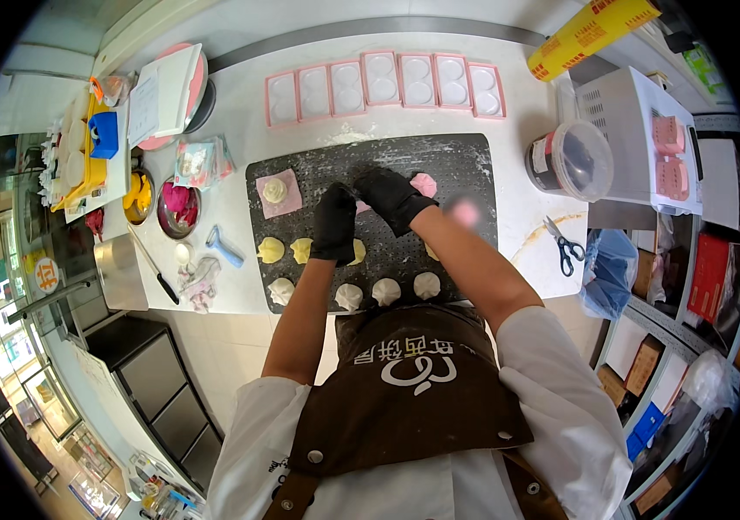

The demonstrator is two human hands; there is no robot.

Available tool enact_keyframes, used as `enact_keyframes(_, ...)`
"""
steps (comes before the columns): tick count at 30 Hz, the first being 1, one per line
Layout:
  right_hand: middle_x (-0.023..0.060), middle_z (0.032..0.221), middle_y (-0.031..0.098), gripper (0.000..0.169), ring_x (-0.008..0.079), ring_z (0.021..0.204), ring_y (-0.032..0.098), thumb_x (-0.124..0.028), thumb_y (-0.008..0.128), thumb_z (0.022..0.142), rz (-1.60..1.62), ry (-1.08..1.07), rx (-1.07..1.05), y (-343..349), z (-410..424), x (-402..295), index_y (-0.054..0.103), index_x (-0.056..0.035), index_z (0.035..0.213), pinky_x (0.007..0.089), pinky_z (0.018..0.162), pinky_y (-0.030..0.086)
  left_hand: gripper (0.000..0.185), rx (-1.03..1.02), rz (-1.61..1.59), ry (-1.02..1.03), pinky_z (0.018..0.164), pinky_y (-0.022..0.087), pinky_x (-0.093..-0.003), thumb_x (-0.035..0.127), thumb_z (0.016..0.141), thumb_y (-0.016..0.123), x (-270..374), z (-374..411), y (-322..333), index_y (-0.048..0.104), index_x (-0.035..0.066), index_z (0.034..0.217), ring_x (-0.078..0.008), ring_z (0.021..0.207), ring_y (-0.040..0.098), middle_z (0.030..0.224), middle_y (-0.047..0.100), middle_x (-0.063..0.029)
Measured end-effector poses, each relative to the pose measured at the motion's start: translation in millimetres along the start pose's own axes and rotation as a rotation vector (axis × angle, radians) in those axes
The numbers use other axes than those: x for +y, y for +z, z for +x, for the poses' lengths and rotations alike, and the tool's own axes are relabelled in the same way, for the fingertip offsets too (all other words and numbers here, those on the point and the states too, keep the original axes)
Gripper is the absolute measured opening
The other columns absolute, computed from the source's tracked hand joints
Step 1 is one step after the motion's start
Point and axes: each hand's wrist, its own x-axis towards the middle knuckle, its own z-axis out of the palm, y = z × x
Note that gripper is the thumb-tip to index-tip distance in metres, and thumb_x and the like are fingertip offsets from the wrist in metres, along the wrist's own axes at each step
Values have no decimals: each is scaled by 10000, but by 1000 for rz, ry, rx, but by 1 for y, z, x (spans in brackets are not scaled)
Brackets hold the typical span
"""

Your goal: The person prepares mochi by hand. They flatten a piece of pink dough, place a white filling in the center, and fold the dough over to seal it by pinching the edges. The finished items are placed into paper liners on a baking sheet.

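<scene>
Both my hands wear black gloves and meet over a dark perforated mat [396, 153] dusted with white powder. My left hand [334, 221] has its fingers bent against those of my right hand [392, 195]; a bit of pink shows between them, but what the fingers grip is hidden. To the left, a pink square sheet [266, 207] carries a swirled cream mound [275, 190]. A gathered pink piece [424, 185] lies just right of my right hand, with a blurred pink one [465, 212] beyond. Yellow piped mounds [270, 249] and white piped mounds [386, 292] form rows nearer my body.
Several pink-edged trays [381, 78] line the back. Left are metal bowls [178, 208], a blue-handled peeler [224, 247] and a black-handled knife [165, 286]. Right are scissors [563, 247], a clear plastic tub [583, 160] and a white appliance [636, 130].
</scene>
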Motion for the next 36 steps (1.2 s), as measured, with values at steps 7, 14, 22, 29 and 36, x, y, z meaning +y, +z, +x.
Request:
enact_keyframes(7,193,957,685,179,331,912,666,-125,596,844,506,412,346,34,-11,14,677,-39,979,388,781,517,188,90,0,-15,727,516,-387,126,849,631,-8,5,-8,634,43,1017,-342,850,667,894,678,-173)
enact_keyframes(14,157,921,711,211,300,849,682,-157,566,902,-79,108,20,52,-27,30,688,-40,1027,351,722,510,242,-112,-114,-349,652,475,-335,217,902,544,-34,21,-16,686,23,874,-172,648,566,734,650,-80)
enact_keyframes(22,227,1172,626,466,333,1186,565,-70,679,643,-64,227,-176,67,-21,28,664,16,1101,333,1014,446,210,-132,-179,-327,599,521,-328,192,853,641,-56,27,-4,721,5,906,-186,658,672,760,713,-104)
enact_keyframes(29,219,1124,654,398,330,1132,598,-61,643,702,58,192,-86,51,-33,28,676,15,1092,338,983,458,215,-44,23,-368,646,515,-356,214,846,621,-45,25,-18,711,20,865,-216,701,686,778,715,-127)
enact_keyframes(36,244,1089,658,328,365,1048,631,-34,552,816,535,493,-35,46,-24,13,662,16,1121,397,917,487,207,-195,-102,-324,700,514,-347,194,844,628,-5,13,-27,717,37,945,-242,806,690,879,722,-137)
